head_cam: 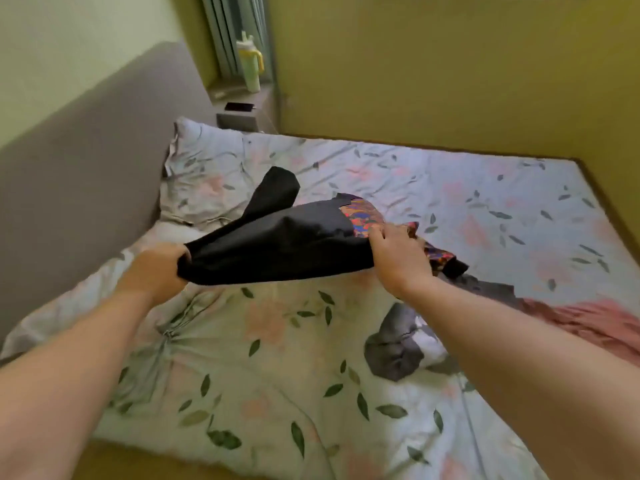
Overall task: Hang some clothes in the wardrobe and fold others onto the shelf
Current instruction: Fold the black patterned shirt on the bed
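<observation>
Stretching between the two hands above the bed (277, 358), a black garment (277, 244) hangs clear of the covers near the head end. One dark sleeve or leg, I cannot tell which, sticks up and away toward the pillow (201, 174). The left hand (156, 271) has its fingers curled tight round the bunched left edge of the cloth, knuckles toward the camera. The right hand (398, 258) grips the other end, its fingers bent over the fabric just where a bright patterned panel (362, 216) in orange, blue and purple begins; its thumb is hidden under the cloth. More of that patterned fabric trails down past the right hand onto the sheet. The bed is covered in pale floral bedding printed with green leaves and pink flowers. On it, just beside the right forearm, lies a crumpled grey garment (394, 348), and beyond it toward the right edge a pink garment (588, 323) lies spread out. A grey padded headboard (86, 161) runs along the left side. Past the pillow, a ledge in the corner carries a dark phone (239, 106), and behind it a pale green tumbler (251, 67) with a yellow handle stands by the window blind.
</observation>
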Action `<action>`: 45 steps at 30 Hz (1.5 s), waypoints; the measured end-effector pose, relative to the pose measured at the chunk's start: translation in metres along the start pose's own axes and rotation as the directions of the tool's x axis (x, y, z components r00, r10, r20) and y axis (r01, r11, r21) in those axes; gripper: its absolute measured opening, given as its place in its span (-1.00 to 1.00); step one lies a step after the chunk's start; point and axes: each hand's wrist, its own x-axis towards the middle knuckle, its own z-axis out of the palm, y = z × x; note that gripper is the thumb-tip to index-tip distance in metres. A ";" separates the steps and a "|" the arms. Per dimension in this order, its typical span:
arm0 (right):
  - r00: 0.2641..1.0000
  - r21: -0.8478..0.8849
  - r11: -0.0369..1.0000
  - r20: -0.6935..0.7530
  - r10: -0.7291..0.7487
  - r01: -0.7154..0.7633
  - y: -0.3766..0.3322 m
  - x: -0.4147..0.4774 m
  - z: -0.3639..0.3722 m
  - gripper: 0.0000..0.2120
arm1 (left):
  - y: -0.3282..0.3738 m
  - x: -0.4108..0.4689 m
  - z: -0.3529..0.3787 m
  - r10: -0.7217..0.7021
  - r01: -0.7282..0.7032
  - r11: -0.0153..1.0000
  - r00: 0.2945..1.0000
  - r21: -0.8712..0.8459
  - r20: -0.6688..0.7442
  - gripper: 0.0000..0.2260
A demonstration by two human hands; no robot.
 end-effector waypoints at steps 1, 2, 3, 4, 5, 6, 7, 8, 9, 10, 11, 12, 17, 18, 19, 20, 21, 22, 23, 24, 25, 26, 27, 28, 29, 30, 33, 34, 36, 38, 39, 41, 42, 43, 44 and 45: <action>0.996 -0.013 1.000 0.087 -0.020 0.022 -0.008 -0.009 0.029 -0.67 | -0.013 -0.012 0.027 -0.030 0.023 0.997 0.996 0.073 0.086 -0.91; 0.983 -0.026 0.998 0.180 -0.048 0.053 -0.015 -0.019 0.060 -0.69 | -0.026 -0.028 0.056 -0.057 0.031 0.988 0.984 0.152 0.171 -0.89; 0.966 -0.036 0.996 0.248 -0.075 0.087 -0.019 -0.026 0.090 -0.69 | -0.039 -0.041 0.083 -0.080 0.024 0.972 0.969 0.232 0.234 -0.85; 0.946 -0.048 0.992 0.308 -0.096 0.116 -0.023 -0.034 0.119 -0.69 | -0.050 -0.054 0.110 -0.083 -0.019 0.944 0.953 0.331 0.293 -0.81; 0.924 -0.066 0.988 0.366 -0.109 0.142 -0.027 -0.042 0.145 -0.68 | -0.059 -0.068 0.132 -0.076 -0.085 0.903 0.933 0.421 0.352 -0.79; 0.908 -0.083 0.983 0.402 -0.116 0.162 -0.029 -0.052 0.167 -0.68 | -0.064 -0.079 0.152 -0.065 -0.153 0.862 0.912 0.483 0.404 -0.78; 0.899 -0.104 0.979 0.422 -0.117 0.177 -0.032 -0.061 0.187 -0.69 | -0.068 -0.089 0.170 -0.053 -0.219 0.821 0.891 0.527 0.452 -0.77; 0.893 -0.130 0.973 0.434 -0.117 0.191 -0.033 -0.071 0.206 -0.70 | -0.070 -0.099 0.186 -0.043 -0.284 0.778 0.865 0.560 0.499 -0.77; 0.884 -0.154 0.966 0.452 -0.117 0.206 -0.036 -0.080 0.224 -0.71 | -0.070 -0.107 0.199 -0.032 -0.348 0.735 0.840 0.583 0.542 -0.77; 0.863 -0.170 0.959 0.491 -0.116 0.226 -0.038 -0.090 0.239 -0.71 | -0.069 -0.113 0.211 -0.019 -0.407 0.692 0.815 0.596 0.579 -0.78; 0.831 -0.174 0.954 0.544 -0.113 0.244 -0.040 -0.099 0.253 -0.70 | -0.067 -0.119 0.221 -0.005 -0.460 0.651 0.792 0.603 0.610 -0.79; 0.795 -0.172 0.952 0.598 -0.105 0.255 -0.042 -0.107 0.265 -0.69 | -0.065 -0.123 0.231 0.003 -0.501 0.615 0.774 0.609 0.634 -0.80; 0.663 -0.116 0.931 0.733 -0.155 0.346 -0.045 -0.127 0.291 -0.71 | -0.067 -0.137 0.268 0.009 -0.538 0.642 0.718 0.546 0.696 -0.75; 0.632 -0.092 0.933 0.758 -0.161 0.348 -0.046 -0.131 0.294 -0.72 | -0.071 -0.140 0.272 0.016 -0.555 0.635 0.705 0.537 0.709 -0.75; 0.596 -0.064 0.942 0.788 -0.156 0.331 -0.046 -0.135 0.298 -0.72 | -0.074 -0.143 0.276 0.008 -0.569 0.624 0.691 0.536 0.723 -0.76; 0.553 -0.031 0.952 0.819 -0.150 0.305 -0.047 -0.138 0.300 -0.72 | -0.079 -0.146 0.280 -0.012 -0.581 0.611 0.672 0.538 0.740 -0.76; 0.503 0.007 0.960 0.850 -0.153 0.280 -0.049 -0.141 0.301 -0.71 | -0.082 -0.148 0.283 -0.044 -0.590 0.601 0.649 0.539 0.760 -0.76; 0.447 0.044 0.965 0.880 -0.161 0.260 -0.052 -0.144 0.302 -0.72 | -0.086 -0.152 0.286 -0.074 -0.599 0.592 0.625 0.539 0.777 -0.75; 0.398 0.073 0.966 0.901 -0.171 0.250 -0.056 -0.148 0.302 -0.75 | -0.088 -0.157 0.288 -0.101 -0.610 0.578 0.605 0.542 0.790 -0.74; 0.362 0.099 0.965 0.914 -0.184 0.242 -0.060 -0.152 0.303 -0.80 | -0.091 -0.160 0.290 -0.122 -0.620 0.564 0.591 0.545 0.798 -0.73; 0.335 0.127 0.968 0.922 -0.196 0.218 -0.064 -0.158 0.307 -0.84 | -0.093 -0.163 0.293 -0.149 -0.630 0.555 0.567 0.543 0.810 -0.72; 0.329 0.153 0.969 0.921 -0.210 0.192 -0.069 -0.166 0.311 -0.83 | -0.096 -0.167 0.295 -0.169 -0.629 0.556 0.554 0.543 0.815 -0.71; 0.331 0.172 0.971 0.918 -0.219 0.164 -0.074 -0.175 0.316 -0.80 | -0.096 -0.171 0.296 -0.192 -0.623 0.558 0.546 0.549 0.815 -0.70; 0.333 0.182 0.973 0.917 -0.219 0.139 -0.077 -0.182 0.323 -0.78 | -0.097 -0.172 0.300 -0.220 -0.616 0.560 0.535 0.554 0.816 -0.70; 0.329 0.187 0.975 0.919 -0.218 0.123 -0.079 -0.189 0.329 -0.78 | -0.096 -0.171 0.303 -0.257 -0.601 0.570 0.517 0.560 0.817 -0.70; 0.321 0.191 0.975 0.921 -0.219 0.117 -0.082 -0.194 0.334 -0.76 | -0.094 -0.171 0.307 -0.301 -0.582 0.584 0.493 0.566 0.816 -0.69; 0.289 0.193 0.973 0.931 -0.223 0.130 -0.083 -0.194 0.337 -0.72 | -0.076 -0.166 0.317 -0.411 -0.525 0.642 0.380 0.559 0.829 -0.64; 0.283 0.192 0.973 0.933 -0.222 0.130 -0.081 -0.191 0.337 -0.73 | -0.066 -0.163 0.321 -0.396 -0.504 0.677 0.365 0.536 0.843 -0.64; 0.290 0.175 0.977 0.935 -0.203 0.119 -0.072 -0.182 0.334 -0.72 | -0.037 -0.154 0.331 -0.289 -0.482 0.745 0.388 0.460 0.875 -0.67; 0.310 0.148 0.984 0.935 -0.171 0.096 -0.059 -0.168 0.328 -0.73 | -0.003 -0.145 0.341 -0.151 -0.488 0.789 0.436 0.374 0.887 -0.70; 0.324 0.132 0.988 0.934 -0.149 0.075 -0.053 -0.160 0.324 -0.75 | 0.016 -0.140 0.346 -0.095 -0.486 0.807 0.453 0.335 0.886 -0.71; 0.335 0.109 0.994 0.936 -0.105 0.008 -0.038 -0.141 0.320 -0.78 | 0.051 -0.131 0.356 -0.009 -0.469 0.842 0.479 0.265 0.878 -0.72; 0.343 0.107 0.994 0.935 -0.091 -0.028 -0.030 -0.131 0.320 -0.80 | 0.069 -0.125 0.361 0.028 -0.453 0.860 0.498 0.233 0.867 -0.72; 0.359 0.106 0.993 0.930 -0.078 -0.060 -0.021 -0.121 0.321 -0.84 | 0.086 -0.118 0.366 0.059 -0.430 0.880 0.523 0.203 0.850 -0.71; 0.389 0.105 0.991 0.919 -0.064 -0.085 -0.011 -0.112 0.323 -0.87 | 0.104 -0.110 0.371 0.086 -0.400 0.900 0.552 0.173 0.829 -0.71; 0.422 0.098 0.988 0.906 -0.038 -0.120 0.000 -0.103 0.326 -0.88 | 0.122 -0.100 0.375 0.106 -0.371 0.917 0.581 0.146 0.807 -0.70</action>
